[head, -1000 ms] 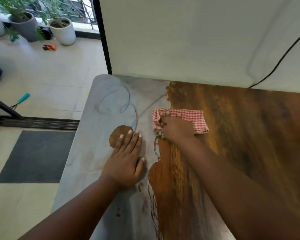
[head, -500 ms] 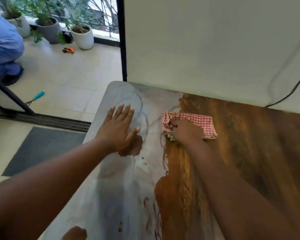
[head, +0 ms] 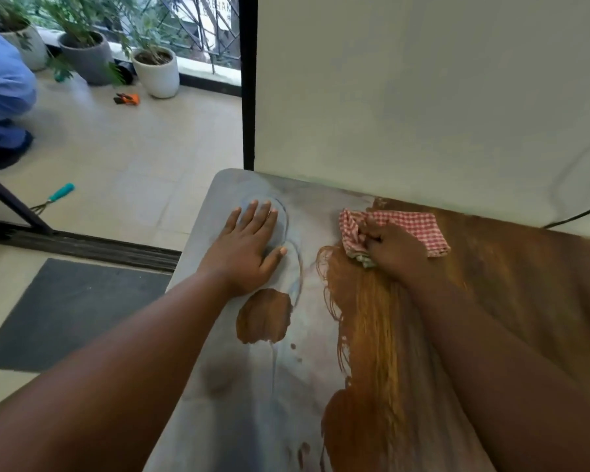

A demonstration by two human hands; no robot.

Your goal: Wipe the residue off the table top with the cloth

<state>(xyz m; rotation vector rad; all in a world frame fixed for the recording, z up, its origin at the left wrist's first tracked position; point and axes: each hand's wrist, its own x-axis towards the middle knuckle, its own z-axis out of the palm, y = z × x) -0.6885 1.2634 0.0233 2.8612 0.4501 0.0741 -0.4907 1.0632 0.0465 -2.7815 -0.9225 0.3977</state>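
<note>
Cloth point(head: 413, 229): bunched in gripping right hand point(head: 394, 250), at residue point(head: 218, 386) boundary. Residue lies leftward of cloth, under flat, spread left hand point(head: 249, 253).

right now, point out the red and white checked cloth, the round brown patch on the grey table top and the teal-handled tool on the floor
red and white checked cloth point(head: 419, 226): head view, flat part beyond the knuckles
round brown patch point(head: 264, 316): head view, its middle
teal-handled tool point(head: 61, 192): head view, the handle

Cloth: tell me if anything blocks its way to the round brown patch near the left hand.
Nothing visible does. The right hand grips the cloth; bare table top lies between it and the brown patch. The left hand rests flat just beyond the patch, not across that path.
</note>
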